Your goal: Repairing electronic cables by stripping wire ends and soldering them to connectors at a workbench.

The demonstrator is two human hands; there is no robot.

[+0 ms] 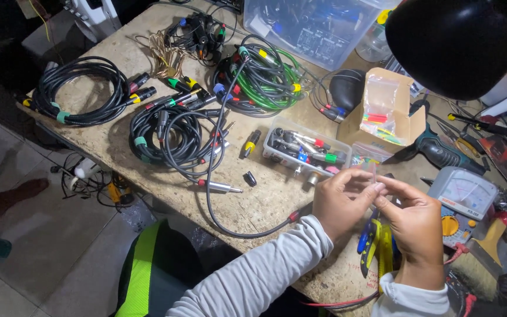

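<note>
Black cables (80,91) lie coiled beside a green one (277,88). The sleeves (265,270) are pale grey, the vest (142,270) neon yellow-green. Pliers (371,243) have blue and yellow handles. The lamp shade (459,41) is black, the box (382,111) brown cardboard.

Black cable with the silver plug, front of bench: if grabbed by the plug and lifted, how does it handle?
Probably floppy: the black cable sags in a loose curve across the wooden bench. It would likely drag, since it crosses the black cable coil. The silver plug is round and smooth, so it may roll.
</note>
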